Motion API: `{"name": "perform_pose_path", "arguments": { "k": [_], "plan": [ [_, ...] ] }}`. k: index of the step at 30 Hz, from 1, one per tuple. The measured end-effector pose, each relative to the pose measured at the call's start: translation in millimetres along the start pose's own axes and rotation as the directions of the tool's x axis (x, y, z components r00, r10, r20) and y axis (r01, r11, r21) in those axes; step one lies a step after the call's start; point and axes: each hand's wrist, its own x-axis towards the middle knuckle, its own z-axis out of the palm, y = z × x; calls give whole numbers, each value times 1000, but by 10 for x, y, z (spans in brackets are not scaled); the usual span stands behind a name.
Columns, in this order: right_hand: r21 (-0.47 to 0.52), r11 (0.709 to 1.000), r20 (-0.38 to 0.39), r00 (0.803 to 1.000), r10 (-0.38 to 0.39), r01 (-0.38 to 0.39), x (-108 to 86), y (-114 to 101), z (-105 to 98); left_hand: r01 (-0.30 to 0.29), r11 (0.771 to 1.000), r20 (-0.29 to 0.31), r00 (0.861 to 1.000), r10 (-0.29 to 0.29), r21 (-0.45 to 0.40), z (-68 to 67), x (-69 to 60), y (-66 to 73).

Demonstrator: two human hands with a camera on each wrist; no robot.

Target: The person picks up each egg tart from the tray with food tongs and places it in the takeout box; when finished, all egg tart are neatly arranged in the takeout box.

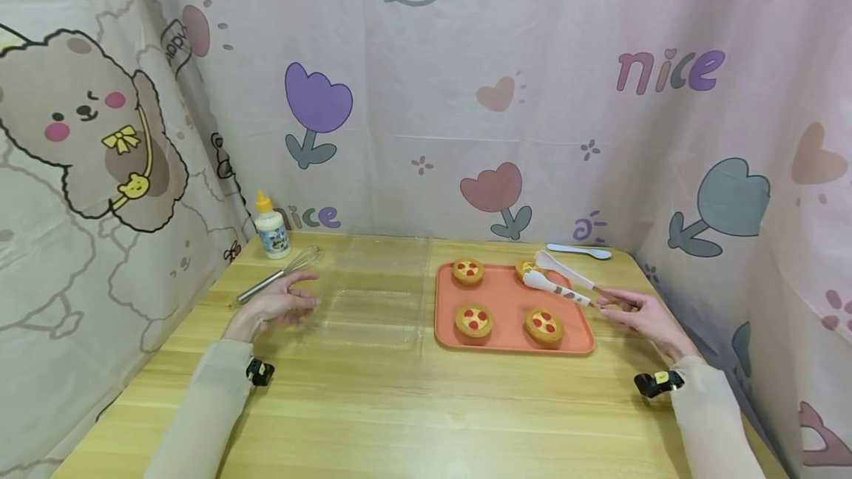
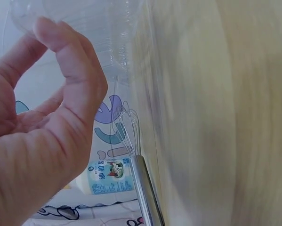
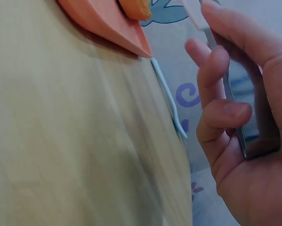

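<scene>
White tongs (image 1: 558,289), gripped by the right hand (image 1: 642,318), slant far-left, spread ends at the far-right tart (image 1: 528,267) on the tray (image 1: 506,301); the left hand (image 1: 282,303), relaxed and empty, flanks the container (image 1: 373,344).

Curtained booth: cartoon-printed drapes (image 1: 413,94) around a wood-grained table (image 1: 399,412).

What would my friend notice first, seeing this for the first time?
Probably the orange tray on the table, with four little red-dotted tarts. Just right of it, the right hand holds tongs, their white tips over the tray. Next, maybe the big winking bear on the curtain at far left.
</scene>
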Motion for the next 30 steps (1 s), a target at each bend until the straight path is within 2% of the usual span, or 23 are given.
{"name": "perform_pose_path", "arguments": {
  "k": [4,11,17,23,30],
  "plan": [
    [-26,999,39,999,21,-20,-22,-29,-30,-1,1000,0,1000,1,-2,7,0,-3],
    [13,999,127,991,36,-37,-89,-66,-93,6,1000,-10,1000,-6,2,7,14,-14],
    [-18,1000,232,972,22,-18,-116,-52,-211,9,1000,-12,1000,-9,-1,4,24,-17],
    [-74,997,264,963,47,-28,-151,-84,-312,17,1000,-17,1000,-17,0,3,26,-16],
    [-34,999,359,933,32,-21,-189,-124,-376,18,1000,-22,1000,-18,2,8,27,-16]
  ]
}}
